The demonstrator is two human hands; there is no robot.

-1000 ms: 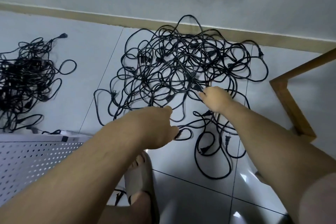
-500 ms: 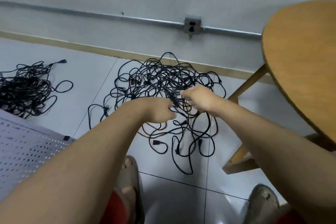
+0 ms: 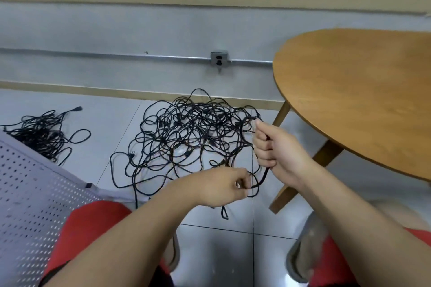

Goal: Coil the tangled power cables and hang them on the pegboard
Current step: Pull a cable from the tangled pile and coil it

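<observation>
A large tangle of black power cables (image 3: 186,133) lies on the tiled floor in front of me. One black cable (image 3: 264,176) is lifted out of its near right edge. My right hand (image 3: 276,149) grips this cable in a fist, with the cable running up out of the top of the fist back into the tangle. My left hand (image 3: 224,185) pinches the same cable a little lower, just left of the right hand. A grey perforated pegboard (image 3: 28,193) lies at the lower left.
A second pile of black cables (image 3: 44,133) sits on the floor at the far left. A round wooden table (image 3: 359,91) with slanted legs stands at the right. A wall outlet (image 3: 219,59) on a metal conduit is behind the tangle. My red shorts and sandalled feet fill the bottom.
Both hands have risen from the tangle toward me, pulling one cable up and to the right. The view has tilted up, showing more wall and table.
</observation>
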